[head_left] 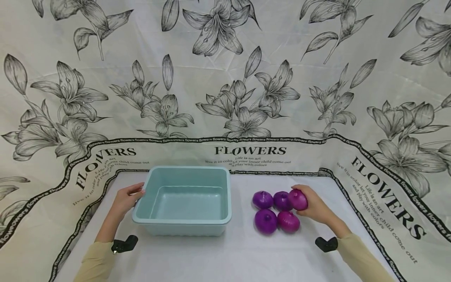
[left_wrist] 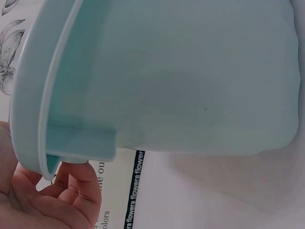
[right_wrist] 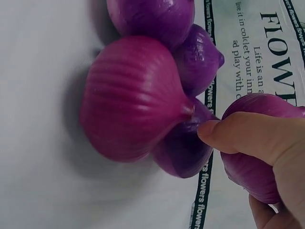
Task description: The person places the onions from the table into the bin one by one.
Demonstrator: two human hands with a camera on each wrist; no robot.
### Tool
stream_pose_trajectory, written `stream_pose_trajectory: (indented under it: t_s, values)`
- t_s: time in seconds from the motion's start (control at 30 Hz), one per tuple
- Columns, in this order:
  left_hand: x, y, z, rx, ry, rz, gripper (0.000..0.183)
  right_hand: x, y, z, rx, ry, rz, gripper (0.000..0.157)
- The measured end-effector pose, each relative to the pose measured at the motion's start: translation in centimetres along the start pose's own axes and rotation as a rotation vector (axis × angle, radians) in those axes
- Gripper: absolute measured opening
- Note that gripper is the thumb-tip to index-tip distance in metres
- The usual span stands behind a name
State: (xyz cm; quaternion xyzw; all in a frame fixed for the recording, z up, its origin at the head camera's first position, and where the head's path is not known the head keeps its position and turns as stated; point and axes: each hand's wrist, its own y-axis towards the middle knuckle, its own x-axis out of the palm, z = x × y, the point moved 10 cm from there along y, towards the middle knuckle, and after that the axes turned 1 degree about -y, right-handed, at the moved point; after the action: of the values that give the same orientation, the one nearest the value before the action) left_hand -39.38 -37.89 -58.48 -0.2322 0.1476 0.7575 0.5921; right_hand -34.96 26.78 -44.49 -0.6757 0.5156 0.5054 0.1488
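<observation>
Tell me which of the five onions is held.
The rightmost onion in the head view, reddish-purple: the right hand grips it, thumb across one side. The other four onions sit clustered beside it, ungripped.

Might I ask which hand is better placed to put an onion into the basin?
Probably the right hand: it grips an onion beside the other four, whereas the left hand holds the basin at the side away from the onions.
</observation>
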Motion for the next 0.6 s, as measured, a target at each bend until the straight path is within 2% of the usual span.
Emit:
stream_pose_trajectory:
  t_s: [0.3,0.6]
  values:
    - [0.2,-0.1,0.1,-0.016,-0.015,0.006,0.06,1.1,1.8,-4.2,-0.07,0.002,-0.034,0.084]
    - [-0.1,-0.2,0.2,-0.006,-0.017,0.02,0.06,2.7,3.0,-9.2,-0.158,0.0,-0.07,0.082]
